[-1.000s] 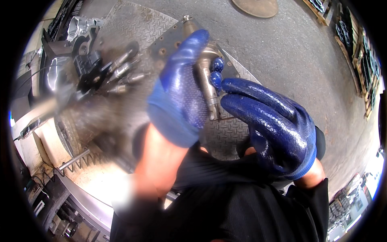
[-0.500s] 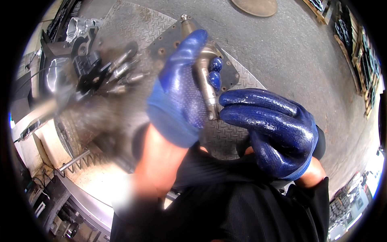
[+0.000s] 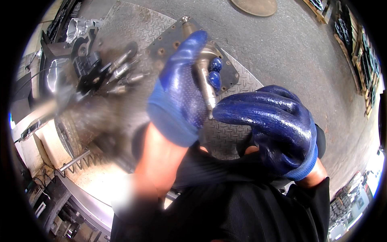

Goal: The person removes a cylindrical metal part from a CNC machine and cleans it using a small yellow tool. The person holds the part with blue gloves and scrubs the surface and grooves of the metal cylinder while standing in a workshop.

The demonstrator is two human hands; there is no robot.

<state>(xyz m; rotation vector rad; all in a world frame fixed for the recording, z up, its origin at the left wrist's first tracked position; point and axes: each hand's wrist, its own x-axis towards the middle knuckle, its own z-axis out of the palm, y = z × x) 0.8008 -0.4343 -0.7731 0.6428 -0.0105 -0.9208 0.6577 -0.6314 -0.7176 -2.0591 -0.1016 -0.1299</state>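
Note:
My left hand (image 3: 181, 76), in a blue coated glove, is closed around a metal tool holder (image 3: 206, 86). Its tapered end with a rounded stud points away from me and its slim end points toward me. Two fingertips show on the right side of the shaft. My right hand (image 3: 274, 125), gloved the same way, comes in from the right with its index finger stretched out. That fingertip lies over the slim end and partly covers it. The thumb hangs apart below, bent, and the other fingers are partly hidden behind the index finger.
Beneath the hands lies a dark plate with holes (image 3: 229, 74) on diamond-pattern sheet metal (image 3: 133, 20). Several more tool holders (image 3: 121, 72) sit in a black rack (image 3: 86, 66) at left, partly blurred. A round disc (image 3: 256, 6) and wooden pallets (image 3: 356, 60) are farther off.
My right hand has shifted slightly left, and its index finger now covers part of the tool holder's slim end. The upper fingers have bent more. My left hand stays nearly still.

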